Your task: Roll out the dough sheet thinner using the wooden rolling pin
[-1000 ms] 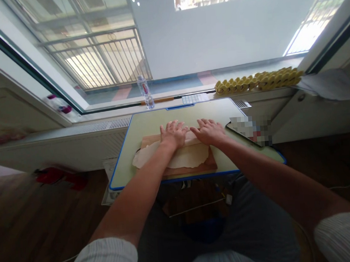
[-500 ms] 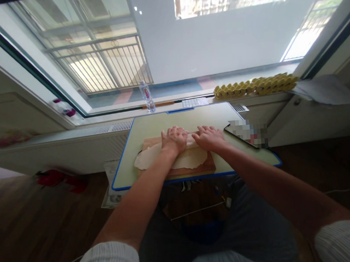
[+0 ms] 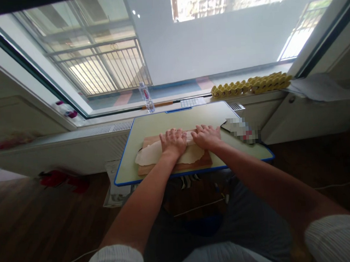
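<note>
A flat, pale sheet of dough lies on a wooden board, its edge uneven. My left hand presses palm-down on the dough near the far side, its fingers spread. My right hand rests flat a little to the right, fingers stretched out over the far right part. A thicker pale ridge shows between the two hands; whether it is folded dough or has something inside, I cannot tell. The board sits on a pale green table with a blue rim.
On the table's right side lies a phone, partly blurred. The windowsill holds a clear bottle, a white gridded item, a yellow braided-looking strip and papers. Red things lie on the floor at left.
The view has shifted slightly. Both hands stay pressed on the dough in nearly the same place, with only a small movement over it.
</note>
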{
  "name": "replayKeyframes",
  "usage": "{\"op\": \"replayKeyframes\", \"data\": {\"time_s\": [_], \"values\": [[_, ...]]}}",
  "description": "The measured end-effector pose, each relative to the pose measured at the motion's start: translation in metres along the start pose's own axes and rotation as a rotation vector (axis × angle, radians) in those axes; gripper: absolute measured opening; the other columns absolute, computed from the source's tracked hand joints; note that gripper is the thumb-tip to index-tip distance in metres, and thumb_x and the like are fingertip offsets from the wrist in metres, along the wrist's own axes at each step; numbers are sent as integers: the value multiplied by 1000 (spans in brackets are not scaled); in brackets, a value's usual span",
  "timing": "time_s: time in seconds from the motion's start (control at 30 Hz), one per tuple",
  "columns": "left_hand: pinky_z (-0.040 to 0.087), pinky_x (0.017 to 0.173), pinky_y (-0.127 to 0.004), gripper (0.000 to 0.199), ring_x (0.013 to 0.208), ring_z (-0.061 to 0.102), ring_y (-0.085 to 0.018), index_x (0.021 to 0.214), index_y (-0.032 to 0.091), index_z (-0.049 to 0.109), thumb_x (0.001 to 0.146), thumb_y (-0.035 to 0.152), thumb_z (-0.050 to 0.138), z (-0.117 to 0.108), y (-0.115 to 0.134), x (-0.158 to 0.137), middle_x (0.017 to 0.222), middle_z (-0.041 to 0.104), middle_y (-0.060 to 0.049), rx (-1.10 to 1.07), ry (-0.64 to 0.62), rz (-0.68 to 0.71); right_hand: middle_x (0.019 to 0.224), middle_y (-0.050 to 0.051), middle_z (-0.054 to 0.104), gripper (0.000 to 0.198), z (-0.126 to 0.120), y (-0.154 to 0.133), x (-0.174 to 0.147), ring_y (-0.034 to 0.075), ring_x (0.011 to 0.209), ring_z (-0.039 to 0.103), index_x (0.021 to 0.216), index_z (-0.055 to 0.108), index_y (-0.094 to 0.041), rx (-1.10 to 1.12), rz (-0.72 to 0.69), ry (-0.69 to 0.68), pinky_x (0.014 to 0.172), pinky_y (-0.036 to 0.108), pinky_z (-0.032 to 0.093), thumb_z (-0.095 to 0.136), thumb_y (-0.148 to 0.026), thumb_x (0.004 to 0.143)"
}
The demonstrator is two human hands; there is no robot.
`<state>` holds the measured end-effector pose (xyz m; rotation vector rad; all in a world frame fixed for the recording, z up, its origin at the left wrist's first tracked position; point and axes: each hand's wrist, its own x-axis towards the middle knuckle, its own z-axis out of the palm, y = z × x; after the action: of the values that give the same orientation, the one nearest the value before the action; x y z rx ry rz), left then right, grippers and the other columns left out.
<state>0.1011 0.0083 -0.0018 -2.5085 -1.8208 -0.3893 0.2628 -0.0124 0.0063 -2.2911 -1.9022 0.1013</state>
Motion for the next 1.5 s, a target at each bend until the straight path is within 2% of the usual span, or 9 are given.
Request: {"op": "replayKeyframes", "data": {"time_s": [0.27, 0.47, 0.6, 0.77, 0.97, 1.07, 1.23, 1.37, 1.5], "values": [[33, 121, -66, 59, 142, 50, -34, 149, 37, 58, 106, 58, 23, 6, -10, 46, 159, 55, -9, -67, -139, 4, 166, 15, 46, 75, 4, 3, 42, 39, 146, 44, 160, 47, -25, 79, -1, -59, 118, 67, 30, 28, -68, 102], [37, 119, -65, 61, 142, 51, -34, 151, 34, 55, 106, 58, 22, 4, -12, 54, 160, 54, -10, -77, -187, 3, 166, 15, 46, 75, 2, 3, 50, 40, 146, 45, 159, 49, -25, 90, 5, -92, 117, 65, 33, 28, -69, 102], [39, 117, -61, 59, 139, 53, -33, 148, 34, 58, 106, 58, 23, 2, -9, 42, 157, 58, -9, -41, -155, 14, 165, 15, 48, 74, 1, 1, 38, 39, 144, 47, 159, 50, -24, 72, 6, -56, 117, 64, 34, 30, -67, 102], [41, 117, -55, 57, 135, 57, -31, 142, 31, 64, 108, 53, 25, -2, -4, 11, 149, 64, -10, 22, -81, 35, 157, 15, 56, 65, 2, -2, 3, 37, 137, 53, 155, 54, -23, 12, -10, 19, 114, 60, 37, 33, -58, 104], [29, 127, -58, 65, 156, 38, -32, 163, 28, 43, 108, 53, 19, -8, 0, -27, 171, 43, -7, 50, -82, 34, 158, 17, 55, 63, 10, -2, -41, 38, 139, 49, 155, 52, -18, -2, -45, 172, 116, 59, 32, 29, -51, 107], [29, 127, -57, 65, 156, 38, -32, 164, 28, 43, 108, 54, 20, -10, 0, -29, 171, 43, -7, 63, -95, 25, 158, 17, 55, 63, 10, -4, -44, 38, 139, 48, 155, 53, -18, 11, -36, 174, 116, 59, 32, 31, -52, 107], [30, 126, -60, 62, 152, 43, -30, 159, 30, 49, 108, 52, 22, -6, -2, -1, 167, 48, -9, 65, -103, 16, 152, 16, 60, 57, 5, -3, -12, 38, 136, 50, 146, 62, -22, 36, -24, 101, 112, 60, 36, 34, -51, 105], [29, 126, -62, 58, 152, 44, -29, 156, 38, 50, 107, 53, 24, -1, -7, 39, 167, 48, -5, 23, -169, -3, 154, 15, 57, 53, 5, 1, 31, 38, 138, 48, 142, 65, -24, 91, -24, 31, 112, 60, 37, 38, -48, 102], [30, 125, -66, 60, 152, 43, -32, 157, 35, 50, 106, 55, 26, 5, -11, 79, 169, 45, -7, -18, -242, -40, 155, 17, 55, 53, 9, 4, 72, 39, 139, 46, 143, 63, -20, 161, -18, 12, 112, 60, 39, 41, -40, 98]]}}
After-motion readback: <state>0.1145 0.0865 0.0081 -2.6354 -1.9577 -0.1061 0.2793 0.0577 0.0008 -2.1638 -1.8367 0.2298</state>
